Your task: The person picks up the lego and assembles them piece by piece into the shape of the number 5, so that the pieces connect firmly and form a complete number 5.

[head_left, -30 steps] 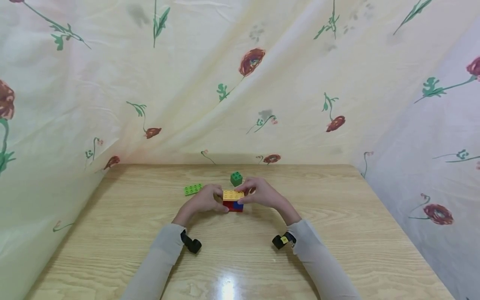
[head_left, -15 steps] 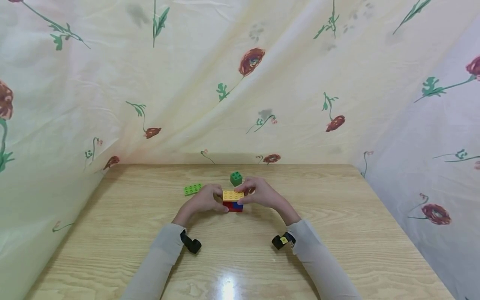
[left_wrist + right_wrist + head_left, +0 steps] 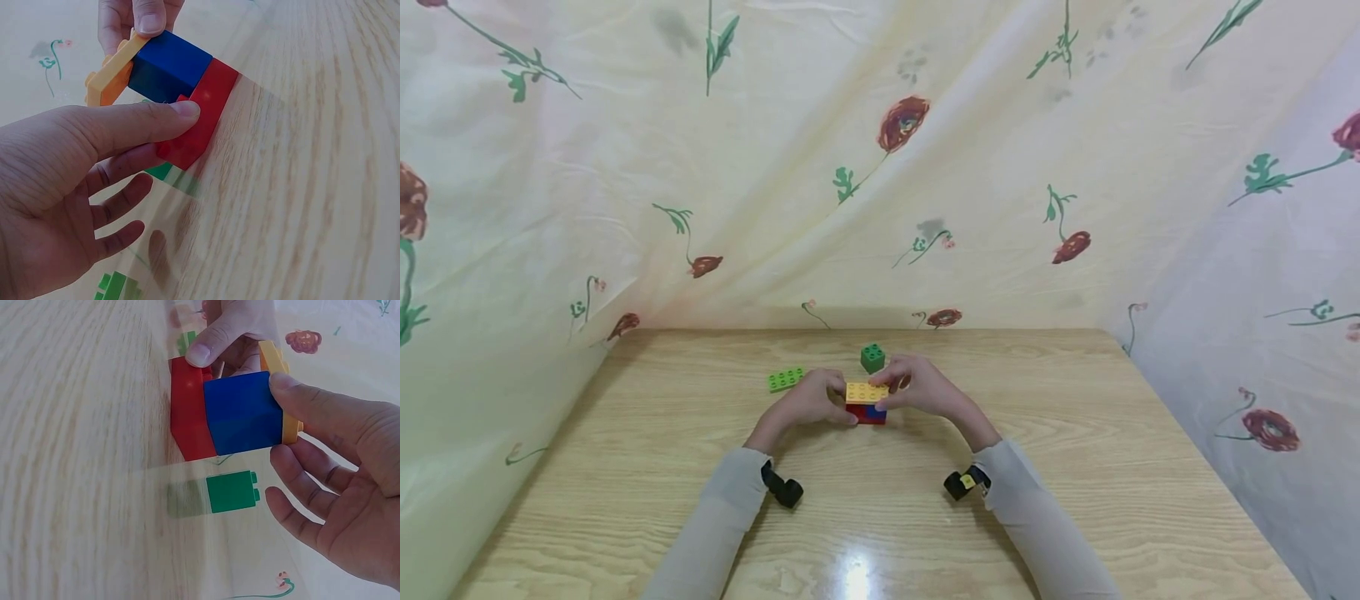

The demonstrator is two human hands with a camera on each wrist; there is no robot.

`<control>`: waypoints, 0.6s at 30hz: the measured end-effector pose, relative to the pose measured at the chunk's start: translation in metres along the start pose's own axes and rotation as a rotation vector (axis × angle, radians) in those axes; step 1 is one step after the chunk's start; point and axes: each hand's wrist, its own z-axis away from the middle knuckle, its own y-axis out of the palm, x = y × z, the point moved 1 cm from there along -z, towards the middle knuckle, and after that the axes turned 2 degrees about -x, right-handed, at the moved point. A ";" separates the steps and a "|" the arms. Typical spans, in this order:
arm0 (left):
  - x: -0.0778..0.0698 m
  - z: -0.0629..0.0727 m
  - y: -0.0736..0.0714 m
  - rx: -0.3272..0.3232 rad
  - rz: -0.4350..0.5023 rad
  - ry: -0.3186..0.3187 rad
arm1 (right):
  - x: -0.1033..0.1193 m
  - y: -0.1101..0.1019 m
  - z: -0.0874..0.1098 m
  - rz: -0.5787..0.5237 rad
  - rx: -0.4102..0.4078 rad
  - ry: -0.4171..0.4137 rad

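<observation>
A red toy building brick (image 3: pixel 203 119) sits on the table, with a blue brick (image 3: pixel 244 409) stacked on its right end. Across the top of the blue one lies a flat yellow plate brick (image 3: pixel 861 392), jutting left over the red brick with a gap beneath. My left hand (image 3: pixel 808 397) pinches the left end of the red brick, thumb on its near side. With thumb and finger my right hand (image 3: pixel 922 385) pinches the right end of the yellow plate, where it meets the blue brick. Its other fingers are loosely bent.
Just behind the stack stands a small dark green brick (image 3: pixel 872 358). A light green plate brick (image 3: pixel 786 379) lies behind my left hand. The wooden table (image 3: pixel 1060 467) ends at a flowered cloth (image 3: pixel 985 167) at the back and sides.
</observation>
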 end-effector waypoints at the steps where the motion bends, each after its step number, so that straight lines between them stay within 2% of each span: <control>1: 0.000 0.000 0.000 0.001 0.003 -0.003 | 0.000 0.000 0.000 -0.002 0.001 0.002; 18: -0.003 0.003 0.000 0.002 -0.004 -0.011 | -0.002 -0.001 0.000 -0.021 0.007 0.030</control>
